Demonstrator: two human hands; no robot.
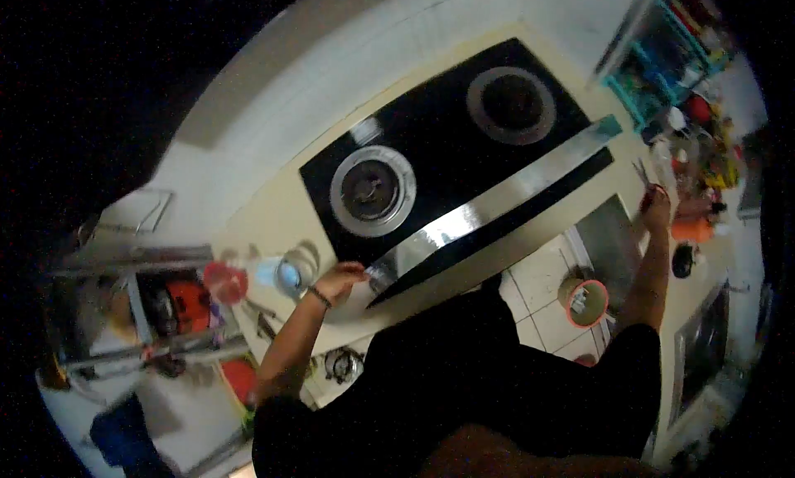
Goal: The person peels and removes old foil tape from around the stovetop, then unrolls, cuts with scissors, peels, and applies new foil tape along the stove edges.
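Note:
My right hand [658, 209] is closed around the handles of a pair of scissors [640, 174] at the right of the counter, blades pointing away from me. Near the left front corner of the stove is my left hand [337, 284], with loosely bent fingers and no visible object in them. Its fingertips are right at the left end of a shiny metal strip [464, 221], which runs along the front of the black two-burner stove [439, 139]. Just left of that hand, a glass cup with light blue on it [280, 273] stands on the counter.
A red plastic container [225, 282] is left of the cup. Bottles and packets crowd the far right, by a teal rack [654, 76]. On the tiled floor is a bin with a pink rim [585, 302]. Shelves with an orange-red item [189, 305] line the left.

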